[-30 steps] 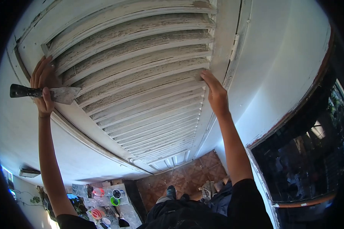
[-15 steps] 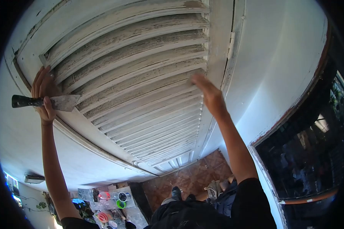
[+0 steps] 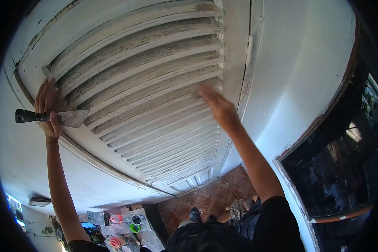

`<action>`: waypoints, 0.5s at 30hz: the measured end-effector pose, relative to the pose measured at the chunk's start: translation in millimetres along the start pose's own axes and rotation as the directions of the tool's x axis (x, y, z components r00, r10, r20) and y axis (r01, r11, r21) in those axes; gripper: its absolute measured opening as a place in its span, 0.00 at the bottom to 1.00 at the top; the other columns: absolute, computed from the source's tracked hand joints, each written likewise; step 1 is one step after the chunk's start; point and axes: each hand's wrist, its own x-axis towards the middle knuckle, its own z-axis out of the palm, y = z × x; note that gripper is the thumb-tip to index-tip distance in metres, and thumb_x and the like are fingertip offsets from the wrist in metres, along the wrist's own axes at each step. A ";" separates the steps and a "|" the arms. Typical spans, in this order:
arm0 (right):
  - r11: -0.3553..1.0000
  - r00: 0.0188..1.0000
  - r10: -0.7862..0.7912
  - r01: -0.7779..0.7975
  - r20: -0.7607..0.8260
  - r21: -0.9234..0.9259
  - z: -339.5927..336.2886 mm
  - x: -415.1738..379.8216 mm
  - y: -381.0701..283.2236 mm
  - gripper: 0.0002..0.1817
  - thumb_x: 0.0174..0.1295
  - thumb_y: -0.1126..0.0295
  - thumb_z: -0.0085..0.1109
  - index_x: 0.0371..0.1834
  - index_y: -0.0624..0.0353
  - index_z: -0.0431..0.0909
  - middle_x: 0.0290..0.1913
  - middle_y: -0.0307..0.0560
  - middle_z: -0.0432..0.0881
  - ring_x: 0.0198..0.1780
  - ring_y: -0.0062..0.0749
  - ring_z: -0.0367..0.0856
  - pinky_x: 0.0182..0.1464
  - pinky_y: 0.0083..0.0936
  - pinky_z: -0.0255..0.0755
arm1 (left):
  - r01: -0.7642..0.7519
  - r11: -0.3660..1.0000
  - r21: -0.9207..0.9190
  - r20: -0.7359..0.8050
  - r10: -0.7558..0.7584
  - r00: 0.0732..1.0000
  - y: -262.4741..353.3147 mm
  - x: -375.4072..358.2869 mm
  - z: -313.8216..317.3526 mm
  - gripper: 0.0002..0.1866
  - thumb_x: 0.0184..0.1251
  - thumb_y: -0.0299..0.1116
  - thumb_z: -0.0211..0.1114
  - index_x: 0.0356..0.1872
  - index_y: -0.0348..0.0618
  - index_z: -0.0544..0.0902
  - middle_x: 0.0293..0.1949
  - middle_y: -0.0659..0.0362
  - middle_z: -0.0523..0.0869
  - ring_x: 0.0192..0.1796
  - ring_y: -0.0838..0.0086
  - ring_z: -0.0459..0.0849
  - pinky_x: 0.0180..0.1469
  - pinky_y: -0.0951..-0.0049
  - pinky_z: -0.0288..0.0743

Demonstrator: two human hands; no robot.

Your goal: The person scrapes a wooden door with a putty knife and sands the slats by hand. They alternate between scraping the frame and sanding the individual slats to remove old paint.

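The left hand (image 3: 49, 110) is closed on a putty knife (image 3: 51, 118), its thumb pressed over the place where black handle meets smeared metal blade, while its fingers reach up against the left side of the louvered door (image 3: 138, 84). The right hand (image 3: 218, 104) has its fingertips drawn together at a small greyish piece (image 3: 196, 93) (too blurred to name), close over the slats (image 3: 155, 86) toward their right ends.

The door fills the middle of the view, directly before the person. Its upper slats show brown, worn patches and grime; the lower ones look paler (the wide lens bends them all into arcs). A hinge (image 3: 249, 49) sits on the door's right edge, beside the white wall (image 3: 300, 80), and farther right is a dark glass pane (image 3: 336, 168) in a chipped frame.

Below lie reddish patterned floor tiles (image 3: 222, 189). At the lower left, a cluttered surface (image 3: 150, 240) bears a green ring-shaped item (image 3: 135, 227), a red-topped container (image 3: 116, 241) and a clear vessel with a red part (image 3: 116, 219).
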 end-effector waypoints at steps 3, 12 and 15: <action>0.991 0.988 0.117 -0.123 -0.105 -0.057 -1.6 5.0 23.9 0.20 0.66 0.81 0.57 0.61 0.59 0.78 0.69 0.49 0.77 0.71 0.41 0.73 0.66 0.33 0.78 | 0.012 1.000 -0.009 -0.026 -0.012 1.000 -1.1 4.0 2.1 0.36 0.79 0.60 0.33 0.57 0.42 0.81 0.67 0.51 0.79 0.73 0.51 0.71 0.73 0.51 0.60; 0.991 0.982 0.103 -0.114 -0.157 -0.065 10.8 1.0 15.8 0.21 0.65 0.84 0.55 0.62 0.59 0.79 0.68 0.48 0.77 0.72 0.41 0.72 0.65 0.34 0.78 | 0.019 1.000 -0.001 -0.020 -0.019 1.000 -2.5 -0.3 0.7 0.36 0.80 0.61 0.31 0.57 0.45 0.82 0.67 0.52 0.79 0.73 0.51 0.71 0.73 0.51 0.60; 0.998 0.999 0.033 -0.033 -0.002 -0.055 9.8 -5.0 3.9 0.25 0.63 0.86 0.56 0.64 0.58 0.78 0.68 0.48 0.77 0.71 0.41 0.73 0.66 0.33 0.79 | 0.016 1.000 0.004 0.013 -0.016 1.000 0.2 0.1 0.1 0.36 0.79 0.61 0.31 0.57 0.44 0.82 0.67 0.52 0.79 0.73 0.52 0.70 0.73 0.52 0.60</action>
